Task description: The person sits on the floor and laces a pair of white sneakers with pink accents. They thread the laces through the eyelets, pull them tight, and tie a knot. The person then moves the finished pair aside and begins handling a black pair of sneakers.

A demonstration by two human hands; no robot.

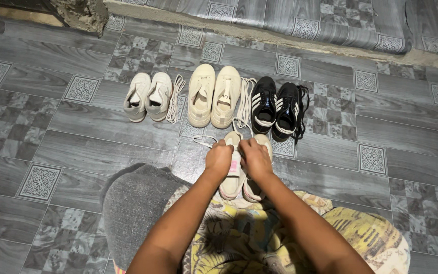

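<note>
You sat over a floor (77, 147) of grey patterned vinyl, its squares alternating wood-grain and ornamental tiles, with a rolled edge of the same covering lying along the far wall. A grey cloth (133, 203) lay on the floor against your left side, and your lap was covered by a yellow patterned garment (366, 233). Three pairs of shoes stood in a row ahead of you, toes pointing away: cream sneakers (214, 96) in the middle, black sneakers with white stripes (277, 109) to the right, and smaller white sneakers (148, 96) to the left. Loose white laces (175, 99) lay between the small pair and the cream pair, and another bunch between the cream and black pairs. Just in front of your knees sat a fourth pair, white with a pink accent (242, 182), side by side on the floor. Your left hand (219, 158) was closed on the tongue area of the left shoe, and your right hand (255, 158) was closed beside it, both gripping at the lacing. A thin white lace (204, 140) trailed out to the left from under your left hand.
</note>
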